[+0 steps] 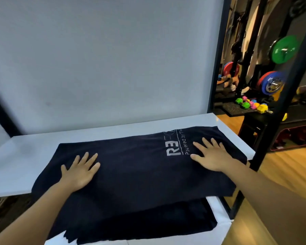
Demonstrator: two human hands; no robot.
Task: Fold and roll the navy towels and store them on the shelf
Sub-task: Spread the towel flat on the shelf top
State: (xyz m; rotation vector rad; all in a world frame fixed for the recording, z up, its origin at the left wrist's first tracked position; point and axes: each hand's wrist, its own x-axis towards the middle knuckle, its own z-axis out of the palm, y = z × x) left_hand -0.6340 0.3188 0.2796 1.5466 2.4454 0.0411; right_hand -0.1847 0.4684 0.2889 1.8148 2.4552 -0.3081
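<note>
My left hand [79, 171] and right hand [211, 155] press flat, fingers spread, on the navy terry towel with grey lettering [136, 172]. It lies across the white shelf board [42, 149], its near edge hanging over.

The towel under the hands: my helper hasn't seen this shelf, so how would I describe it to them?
Find the white shelf board in front of the pale wall. A navy towel lies spread across it, with the left hand and right hand flat on top. Unlike the lower towel on the board below, it shows a pale printed logo near its right end.
</note>
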